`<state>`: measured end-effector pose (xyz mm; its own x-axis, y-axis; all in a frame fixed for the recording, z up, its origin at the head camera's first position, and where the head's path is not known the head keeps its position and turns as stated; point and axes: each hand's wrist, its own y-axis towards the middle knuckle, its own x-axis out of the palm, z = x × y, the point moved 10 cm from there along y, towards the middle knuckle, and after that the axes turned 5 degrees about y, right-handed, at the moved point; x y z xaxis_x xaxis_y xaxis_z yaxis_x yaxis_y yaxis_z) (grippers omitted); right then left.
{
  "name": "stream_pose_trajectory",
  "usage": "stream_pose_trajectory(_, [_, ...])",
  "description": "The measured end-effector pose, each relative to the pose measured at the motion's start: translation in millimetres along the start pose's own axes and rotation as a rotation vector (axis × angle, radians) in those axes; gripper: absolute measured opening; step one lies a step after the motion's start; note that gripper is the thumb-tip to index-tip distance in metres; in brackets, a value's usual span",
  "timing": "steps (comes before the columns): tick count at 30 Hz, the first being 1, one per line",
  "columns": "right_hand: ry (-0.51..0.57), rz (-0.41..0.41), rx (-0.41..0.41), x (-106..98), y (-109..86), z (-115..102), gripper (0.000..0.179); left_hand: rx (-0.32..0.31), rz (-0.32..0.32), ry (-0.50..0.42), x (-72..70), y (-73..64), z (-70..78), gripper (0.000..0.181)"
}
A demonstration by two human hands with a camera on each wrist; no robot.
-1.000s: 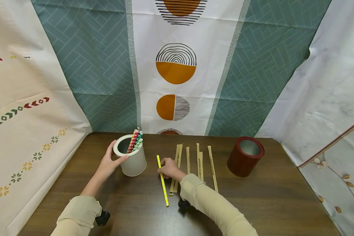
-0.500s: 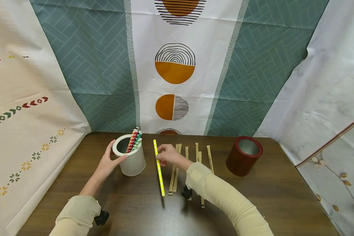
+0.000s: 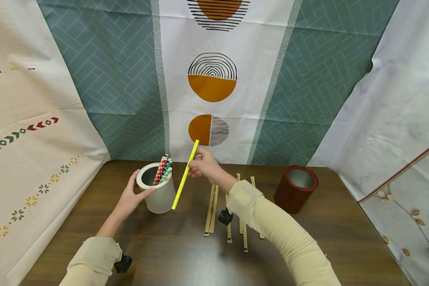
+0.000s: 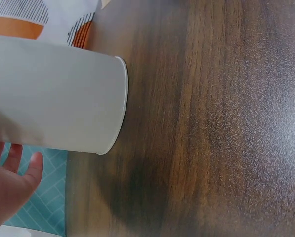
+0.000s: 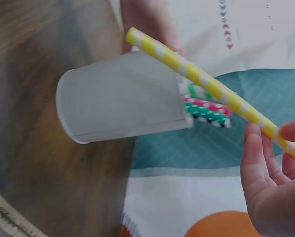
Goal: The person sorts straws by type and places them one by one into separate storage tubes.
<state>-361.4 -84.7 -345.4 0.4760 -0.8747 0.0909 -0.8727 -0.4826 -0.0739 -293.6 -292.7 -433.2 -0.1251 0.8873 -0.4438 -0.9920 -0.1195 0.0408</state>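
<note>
A yellow paper straw with white dots (image 3: 181,186) is pinched near its upper end by my right hand (image 3: 209,166). It slants in the air beside the white can (image 3: 161,200), its lower end overlapping the can's side in the head view. Several patterned paper straws (image 3: 161,172) lean inside that can, red and green ones among them. My left hand (image 3: 130,200) holds the can from the left, thumb over the rim. In the left wrist view, its fingertips (image 4: 34,168) lie at the can's wall.
Several slim tan paper-wrapped sticks (image 3: 211,210) lie on the brown table (image 3: 186,254), partly under my right forearm. A dark red can (image 3: 289,198) stands at the right. Patterned cloths (image 3: 125,79) hang behind and on both sides.
My right hand has lifted the yellow straw off the table, up and toward the white can. The straw's tilt has turned, its lower end swinging left. My left hand stays on the can.
</note>
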Motion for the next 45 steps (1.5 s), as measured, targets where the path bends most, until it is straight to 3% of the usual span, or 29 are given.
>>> stream_pose_trajectory(11, [0.101, 0.14, -0.188, -7.0, 3.8, -37.4, 0.013, -0.011, 0.001, 0.0, 0.2, -0.6, -1.1, 0.088])
stream_pose_trajectory(19, [0.048, 0.177, -0.281, -4.5, 2.8, -42.1, 0.017, -0.009, 0.001, 0.0, 0.2, -1.1, -0.2, 0.088])
stream_pose_trajectory(26, [-0.055, 0.18, -0.274, 1.8, 6.9, -29.1, 0.016, -0.005, 0.0, 0.006, 0.1, -1.8, 0.6, 0.089])
stream_pose_trajectory(45, [-0.159, 0.101, -0.164, 29.0, 20.7, 17.4, 0.017, 0.03, 0.015, 0.0, 0.5, -1.2, 2.4, 0.088])
